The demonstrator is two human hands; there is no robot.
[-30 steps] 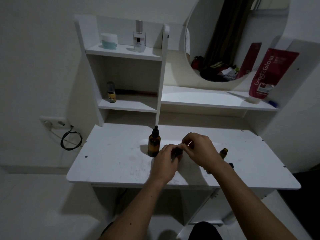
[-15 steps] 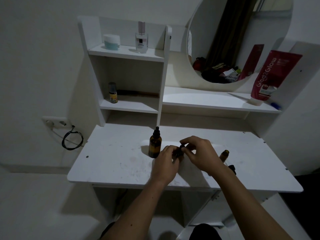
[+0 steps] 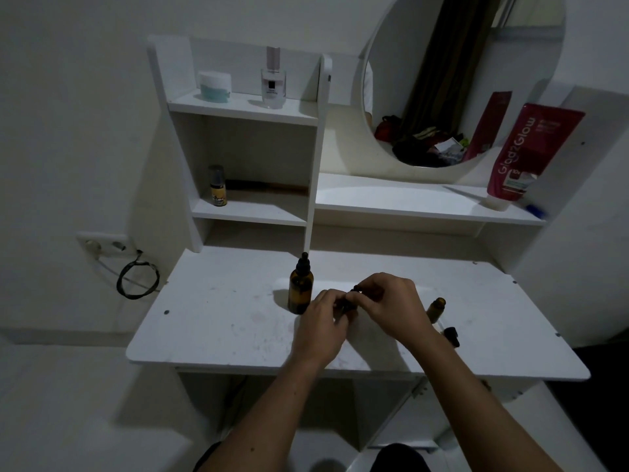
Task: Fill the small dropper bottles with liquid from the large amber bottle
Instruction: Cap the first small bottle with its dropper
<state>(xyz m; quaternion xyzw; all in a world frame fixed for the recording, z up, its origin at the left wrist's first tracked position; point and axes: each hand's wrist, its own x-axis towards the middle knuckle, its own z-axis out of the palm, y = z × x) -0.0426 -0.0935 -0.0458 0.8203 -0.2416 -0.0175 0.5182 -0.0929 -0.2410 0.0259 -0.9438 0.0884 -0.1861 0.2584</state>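
Both hands meet just right of the big bottle [image 3: 301, 290], which stands upright on the desk [image 3: 211, 321] w/ its dropper cap on. Left hand [image 3: 320, 330] is curled round a small bottle [image 3: 347, 305], mostly hidden by the fingers; right hand [image 3: 391, 306] pinches that bottle's dark cap from above. Looks like a cap twist, but can't tell whether on or off.

To do it well: keep the left grip firm and low on the body, bottle upright, turn only w/ the right fingertips, lift the cap straight up so the pipette doesn't drag or drip. Elbows clear of the bottle further right.

Counts:
- big amber bottles: 1
- small bottles: 2 seen, 1 in hand, 1 open one [image 3: 436, 310] standing well right of the big bottle, behind the right wrist
- loose caps: 1, a black cap [image 3: 452, 335] lying just in front of that open bottle
- hands: 2, both gripping, neither slack
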